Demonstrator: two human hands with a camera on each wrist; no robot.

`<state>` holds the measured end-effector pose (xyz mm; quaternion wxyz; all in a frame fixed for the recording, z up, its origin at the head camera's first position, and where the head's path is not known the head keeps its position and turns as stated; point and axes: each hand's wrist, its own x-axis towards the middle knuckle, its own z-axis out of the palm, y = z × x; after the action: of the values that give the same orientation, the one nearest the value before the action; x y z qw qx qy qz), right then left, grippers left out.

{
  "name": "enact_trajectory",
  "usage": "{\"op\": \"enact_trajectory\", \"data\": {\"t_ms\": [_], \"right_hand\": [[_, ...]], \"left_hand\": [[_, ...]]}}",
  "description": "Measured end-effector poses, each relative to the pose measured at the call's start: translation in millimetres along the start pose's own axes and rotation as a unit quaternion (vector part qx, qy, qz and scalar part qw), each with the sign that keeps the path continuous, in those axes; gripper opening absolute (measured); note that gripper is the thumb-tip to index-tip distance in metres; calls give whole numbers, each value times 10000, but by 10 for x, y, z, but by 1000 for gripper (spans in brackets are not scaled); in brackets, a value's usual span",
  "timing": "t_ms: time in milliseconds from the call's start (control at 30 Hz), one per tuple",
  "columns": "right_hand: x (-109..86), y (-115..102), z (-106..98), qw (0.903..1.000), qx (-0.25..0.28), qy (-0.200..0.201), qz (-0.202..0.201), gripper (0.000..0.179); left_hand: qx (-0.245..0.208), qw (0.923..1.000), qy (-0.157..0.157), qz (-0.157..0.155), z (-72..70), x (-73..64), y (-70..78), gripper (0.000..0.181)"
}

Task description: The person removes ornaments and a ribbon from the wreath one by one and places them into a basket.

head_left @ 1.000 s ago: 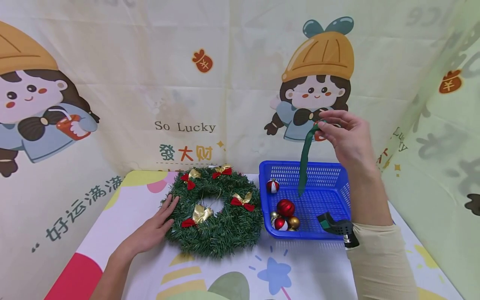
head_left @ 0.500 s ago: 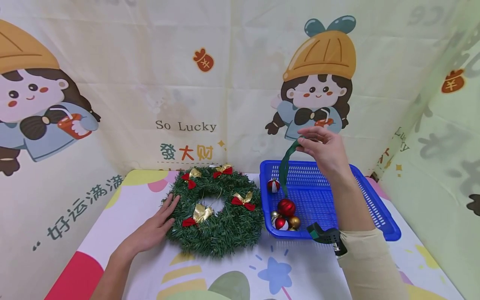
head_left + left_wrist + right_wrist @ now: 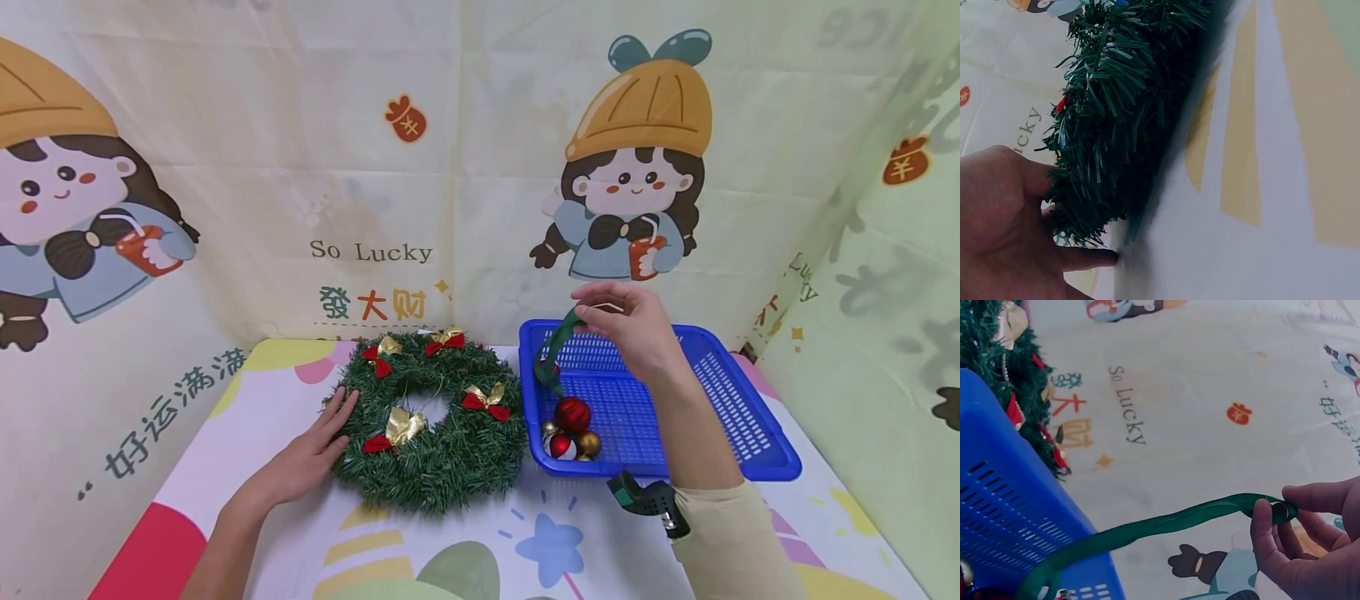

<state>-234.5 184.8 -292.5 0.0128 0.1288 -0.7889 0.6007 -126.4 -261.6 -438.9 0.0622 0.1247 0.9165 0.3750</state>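
Observation:
My right hand [image 3: 633,333] pinches the upper end of a green ribbon [image 3: 557,343] between thumb and fingertips, above the left part of a blue plastic basket [image 3: 622,468]. The ribbon's lower end hangs into the basket, overlapping a red and white ball there. In the right wrist view the ribbon [image 3: 1166,524] runs long and slightly twisted from my fingers down to the basket. My left hand [image 3: 303,462] rests with extended fingers on the left edge of a green Christmas wreath [image 3: 450,479], which carries several red and gold bows [image 3: 405,427].
Inside the basket's left side lie a large red ball [image 3: 572,414], a gold ball [image 3: 588,443] and a red and white ball [image 3: 561,447]. A patterned cloth [image 3: 600,542] covers the table. Printed curtains [image 3: 480,167] stand close behind and at both sides.
My right hand has moved left and down with the ribbon, whose lower end has shifted to the basket's left side. My left hand and the wreath have stayed put.

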Motion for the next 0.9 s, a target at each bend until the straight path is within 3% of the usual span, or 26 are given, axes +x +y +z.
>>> {"op": "enact_trajectory", "data": {"t_ms": [633,900], "right_hand": [[-284,268,-36,9952,-565,-559,565,27],[-357,409,-88,9867,-795,-1251,675,25]], "left_hand": [[-14,10000,-21,-63,-1,-9,20,65],[-40,10000,-20,-61,3,-3,24,65]]}}
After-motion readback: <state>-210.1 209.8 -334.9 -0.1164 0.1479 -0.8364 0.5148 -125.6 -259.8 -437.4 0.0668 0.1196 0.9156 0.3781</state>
